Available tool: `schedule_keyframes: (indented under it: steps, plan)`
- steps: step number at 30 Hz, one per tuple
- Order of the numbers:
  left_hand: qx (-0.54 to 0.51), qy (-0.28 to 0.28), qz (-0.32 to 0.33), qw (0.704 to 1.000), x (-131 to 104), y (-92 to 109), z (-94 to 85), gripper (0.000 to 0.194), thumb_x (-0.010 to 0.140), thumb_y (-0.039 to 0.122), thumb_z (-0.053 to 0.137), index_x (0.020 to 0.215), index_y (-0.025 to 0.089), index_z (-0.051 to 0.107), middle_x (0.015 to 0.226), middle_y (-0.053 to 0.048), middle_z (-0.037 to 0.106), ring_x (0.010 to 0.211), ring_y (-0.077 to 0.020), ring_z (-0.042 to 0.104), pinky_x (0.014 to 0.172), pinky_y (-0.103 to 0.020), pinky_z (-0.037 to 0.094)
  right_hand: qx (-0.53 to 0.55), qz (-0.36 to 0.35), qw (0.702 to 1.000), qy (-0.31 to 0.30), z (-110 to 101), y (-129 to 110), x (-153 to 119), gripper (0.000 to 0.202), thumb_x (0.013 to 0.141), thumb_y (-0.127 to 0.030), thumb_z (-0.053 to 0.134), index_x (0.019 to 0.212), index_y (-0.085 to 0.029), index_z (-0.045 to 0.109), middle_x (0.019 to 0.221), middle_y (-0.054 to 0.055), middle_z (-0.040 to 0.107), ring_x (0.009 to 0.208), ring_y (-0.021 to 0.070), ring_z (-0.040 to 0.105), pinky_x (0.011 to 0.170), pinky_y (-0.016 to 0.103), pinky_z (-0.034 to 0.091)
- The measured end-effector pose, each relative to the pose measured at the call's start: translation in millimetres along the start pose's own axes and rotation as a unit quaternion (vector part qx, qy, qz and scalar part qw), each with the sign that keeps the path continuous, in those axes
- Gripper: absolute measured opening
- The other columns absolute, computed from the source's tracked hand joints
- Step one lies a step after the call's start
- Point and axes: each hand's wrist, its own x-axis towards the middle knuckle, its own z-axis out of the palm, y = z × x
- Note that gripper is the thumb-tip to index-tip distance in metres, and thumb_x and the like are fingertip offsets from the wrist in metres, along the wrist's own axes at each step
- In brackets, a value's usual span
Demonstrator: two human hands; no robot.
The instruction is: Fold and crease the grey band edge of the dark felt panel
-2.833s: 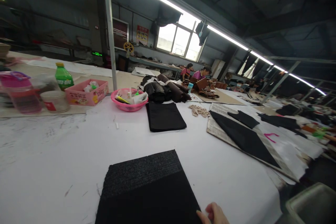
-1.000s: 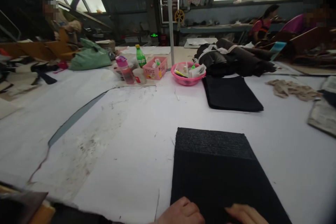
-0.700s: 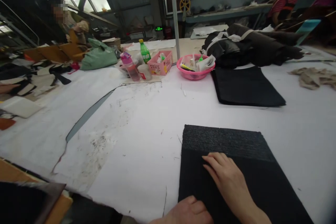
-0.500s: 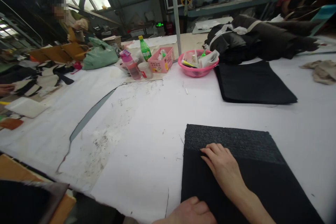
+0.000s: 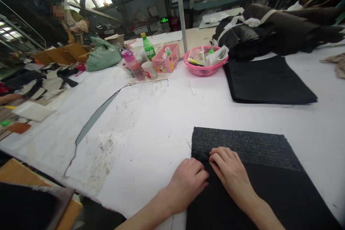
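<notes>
A stack of black fabric (image 5: 258,190) lies at the front right, with a greyish, rough-textured band (image 5: 242,145) across its far end. My left hand (image 5: 188,183) is closed at the fabric's left edge, just below that band, its fingertips curled out of sight. Beside it, my right hand (image 5: 229,169) pinches the top layer where the smooth part meets the band. The cloth is slightly rumpled between the two hands.
White paper covers the table (image 5: 151,122). Farther back are a pink basin (image 5: 205,70), a pink box (image 5: 167,63), a green bottle (image 5: 147,47), a pink-topped bottle (image 5: 133,65) and a jar (image 5: 149,70). Another black fabric stack (image 5: 269,82) lies right. A person (image 5: 72,19) is at the far left.
My left hand has moved up and forward along the fabric's left edge to beside my right hand. The right hand stays nearly in place, its fingers drawn closer together on the cloth.
</notes>
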Motion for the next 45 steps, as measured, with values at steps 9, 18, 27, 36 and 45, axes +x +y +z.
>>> schedule_keyframes:
  steps: [9, 18, 27, 36, 45]
  plan:
    - [0.010, 0.051, -0.046, 0.998, 25, -24, -10.4, 0.044, 0.083, 0.026, 0.071, 0.123, 0.022, 0.051, 0.119, -0.007, 0.053, 0.111, -0.0254, 0.047, 0.091, -0.041, 0.042, 0.033, -0.013, 0.999, 0.000, 4, 8, -7, 0.014, 0.098, -0.013, 0.043, 0.090, -0.020, 0.053, 0.097, 0.004, 0.057, 0.098, 0.0211, 0.051, 0.088, 0.037, 0.036]
    - [-0.028, 0.037, -0.055, 0.997, 37, -33, -17.2, 0.024, 0.078, 0.029, 0.077, 0.087, 0.020, 0.057, 0.096, -0.002, 0.054, 0.096, -0.0207, 0.047, 0.079, -0.033, 0.041, 0.022, 0.003, 1.000, 0.007, 8, 11, -9, 0.009, 0.098, -0.019, 0.047, 0.098, -0.020, 0.056, 0.099, 0.005, 0.058, 0.096, 0.0217, 0.054, 0.086, 0.037, 0.038]
    - [-0.048, 0.037, -0.015, 0.998, 30, -41, -12.5, 0.013, 0.088, 0.029, 0.065, 0.085, 0.019, 0.057, 0.090, -0.003, 0.056, 0.091, -0.0197, 0.049, 0.077, -0.032, 0.042, -0.018, 0.020, 1.000, 0.006, 10, 11, -10, 0.015, 0.099, -0.027, 0.048, 0.109, -0.020, 0.058, 0.103, 0.007, 0.059, 0.100, 0.0245, 0.054, 0.086, 0.040, 0.042]
    - [-0.068, 0.044, 0.018, 0.997, 21, -42, -5.4, 0.012, 0.095, 0.026, 0.053, 0.087, 0.018, 0.056, 0.088, -0.004, 0.060, 0.088, -0.0183, 0.052, 0.078, -0.031, 0.043, -0.009, -0.020, 1.000, 0.007, 12, 17, -9, 0.011, 0.094, -0.021, 0.055, 0.100, -0.025, 0.064, 0.126, 0.007, 0.052, 0.125, 0.0279, 0.044, 0.099, 0.047, 0.043]
    - [-0.069, 0.036, -0.016, 0.997, 26, -38, -5.5, 0.012, 0.095, 0.030, 0.055, 0.095, 0.020, 0.062, 0.092, -0.003, 0.062, 0.091, -0.0194, 0.055, 0.080, -0.032, 0.043, -0.010, 0.001, 1.000, -0.002, 11, 16, -9, 0.011, 0.097, -0.026, 0.054, 0.088, -0.021, 0.058, 0.128, 0.007, 0.051, 0.129, 0.0284, 0.039, 0.102, 0.049, 0.040]
